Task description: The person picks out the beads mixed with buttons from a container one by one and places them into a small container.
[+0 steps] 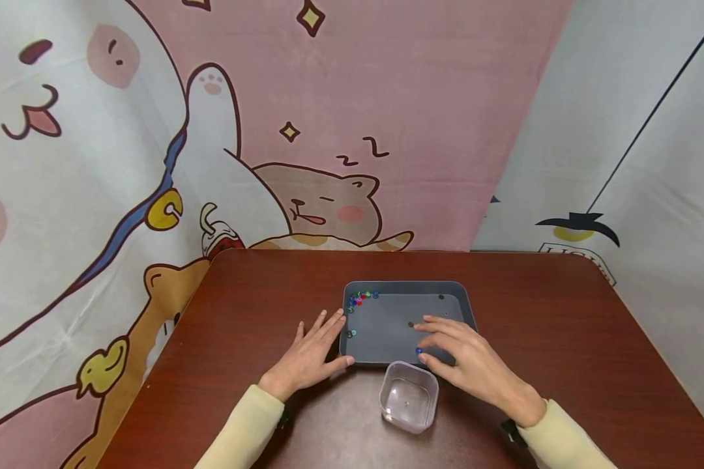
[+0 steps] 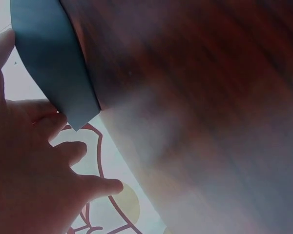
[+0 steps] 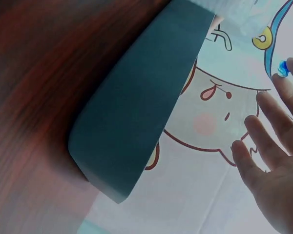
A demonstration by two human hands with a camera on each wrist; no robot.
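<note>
We note a dark-grey, shallow rectangular tray (image 1: 381, 335) on a reddish-brown wood-grain table (image 1: 563, 326), which runs wide past the tray's left and right edges. A clear, square-mouthed plastic tub (image 1: 409, 417) stands right at the tray's near edge; contact we cannot tell. Small multicoloured shiny beads (image 1: 359, 300) cluster in the tray's far left corner. Left hand (image 1: 309, 357): fingers spread, tips at the tray's left rim. Right hand (image 1: 475, 361): thumb and forefinger pinch a small shiny blue bead (image 1: 419, 351) over the tray's near side, other fingers spread.

Left hand (image 1: 309, 360) splayed, right hand (image 1: 472, 360) pinching, forearms (image 1: 243, 426) angled inward
</note>
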